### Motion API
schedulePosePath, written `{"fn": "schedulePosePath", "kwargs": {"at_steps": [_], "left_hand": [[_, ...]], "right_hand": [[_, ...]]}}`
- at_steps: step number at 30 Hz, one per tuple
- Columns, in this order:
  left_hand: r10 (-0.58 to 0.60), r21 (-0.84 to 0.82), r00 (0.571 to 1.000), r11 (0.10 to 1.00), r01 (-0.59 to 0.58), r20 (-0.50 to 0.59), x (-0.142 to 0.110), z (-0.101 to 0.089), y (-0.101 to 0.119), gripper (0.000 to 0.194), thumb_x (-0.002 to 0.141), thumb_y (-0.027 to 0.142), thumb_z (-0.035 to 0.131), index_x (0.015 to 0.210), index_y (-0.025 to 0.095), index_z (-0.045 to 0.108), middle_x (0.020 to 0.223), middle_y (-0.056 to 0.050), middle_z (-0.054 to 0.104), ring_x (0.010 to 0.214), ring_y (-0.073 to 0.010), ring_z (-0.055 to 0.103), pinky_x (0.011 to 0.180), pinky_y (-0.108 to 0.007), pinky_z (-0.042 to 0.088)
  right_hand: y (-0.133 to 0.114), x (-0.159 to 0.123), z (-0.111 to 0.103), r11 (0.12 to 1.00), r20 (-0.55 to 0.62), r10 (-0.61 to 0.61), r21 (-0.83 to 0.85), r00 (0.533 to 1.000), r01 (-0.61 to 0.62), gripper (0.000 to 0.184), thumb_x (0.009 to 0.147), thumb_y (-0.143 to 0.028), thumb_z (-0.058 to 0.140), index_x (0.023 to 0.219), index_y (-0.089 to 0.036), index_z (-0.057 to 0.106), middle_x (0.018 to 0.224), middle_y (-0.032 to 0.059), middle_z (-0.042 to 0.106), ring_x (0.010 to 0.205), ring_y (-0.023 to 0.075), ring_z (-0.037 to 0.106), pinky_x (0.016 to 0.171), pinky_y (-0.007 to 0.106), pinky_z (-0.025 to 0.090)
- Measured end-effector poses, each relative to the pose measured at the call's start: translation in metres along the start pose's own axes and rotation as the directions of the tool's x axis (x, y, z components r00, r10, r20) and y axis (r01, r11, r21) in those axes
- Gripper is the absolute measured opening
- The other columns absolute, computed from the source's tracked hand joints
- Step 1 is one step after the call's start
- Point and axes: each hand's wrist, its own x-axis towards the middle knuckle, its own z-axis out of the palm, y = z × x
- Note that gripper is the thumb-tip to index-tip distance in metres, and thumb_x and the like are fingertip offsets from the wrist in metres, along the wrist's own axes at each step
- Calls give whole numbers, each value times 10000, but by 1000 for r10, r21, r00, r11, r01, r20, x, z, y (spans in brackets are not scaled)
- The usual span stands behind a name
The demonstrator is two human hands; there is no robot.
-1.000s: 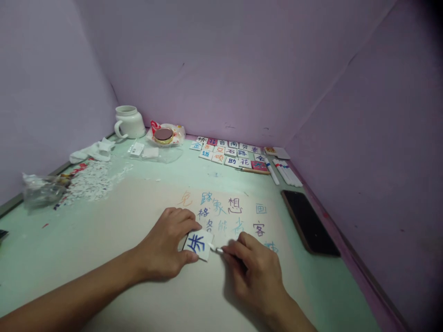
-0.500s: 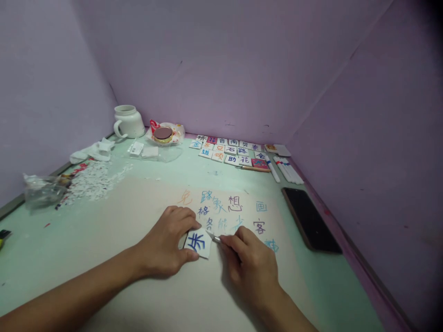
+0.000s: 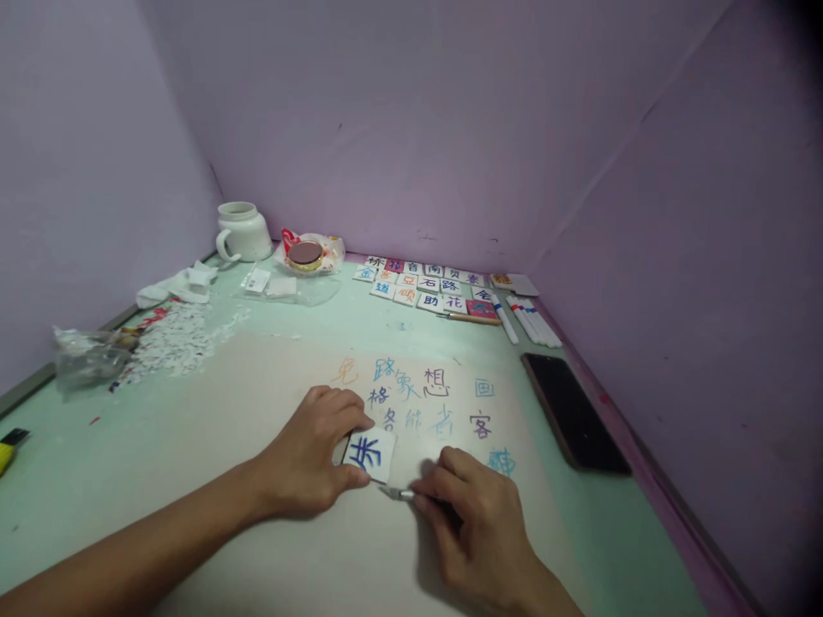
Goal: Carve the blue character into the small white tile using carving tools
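Observation:
My left hand (image 3: 318, 454) grips a small white square block (image 3: 381, 454) by its left side, fingers at the far corner and thumb at the near one. A blue character is drawn on the block's top face. In my right hand (image 3: 472, 514) is a craft knife (image 3: 404, 494), held like a pen. Its blade tip lies by the block's near right corner; whether it touches, I cannot tell. Beneath both hands is a pale sheet (image 3: 257, 548) with coloured characters written on it.
Several character blocks (image 3: 429, 283) stand in rows at the back, a wooden-handled tool (image 3: 472, 319) before them. Markers (image 3: 533, 321) and a phone (image 3: 575, 416) lie right. Left are a white mug (image 3: 248, 233), white shavings (image 3: 177, 343), a plastic bag (image 3: 90, 360) and a yellow-black tool (image 3: 11, 447).
My right hand has drawn the craft knife toward me, from the block's far right corner to beside its near right corner. My left hand keeps its hold on the block.

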Motion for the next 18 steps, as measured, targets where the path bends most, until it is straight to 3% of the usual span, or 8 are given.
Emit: {"fn": "schedulePosePath", "kwargs": {"at_steps": [3,6,11,18], "left_hand": [[16,2,1000,1000,-16,16,1,-1,-1,360,655,276,733,986,202,610,1035,-49,602,976,-256,538,908,-430,365],[8,8,999,1000,-8,35,1,-2,0,347,654,265,713,979,201,607,1032,-50,600,977,-256,534,903,-426,376],[-6,-4,999,1000,6,34,1,-2,2,346,654,246,710,979,207,599,1037,-54,594,980,-261,525,897,-440,383],[-6,-3,1000,1000,6,18,0,-1,2,369,632,215,725,981,203,606,1029,-45,603,978,-261,532,912,-447,373]], "right_hand": [[5,1,4,999,-92,22,38,996,-18,174,826,-155,513,772,-172,677,629,14,533,528,127,509,477,241,337],[9,6,11,998,-177,50,-35,983,-57,195,855,-153,508,871,-165,702,670,30,570,556,133,544,481,234,361],[8,11,19,978,-127,37,-199,991,-62,242,860,-155,483,856,-191,722,658,34,562,540,144,522,458,244,300],[1,4,9,994,-65,24,-107,998,-31,208,810,-140,492,759,-176,691,627,27,521,528,145,499,473,258,311]]}}
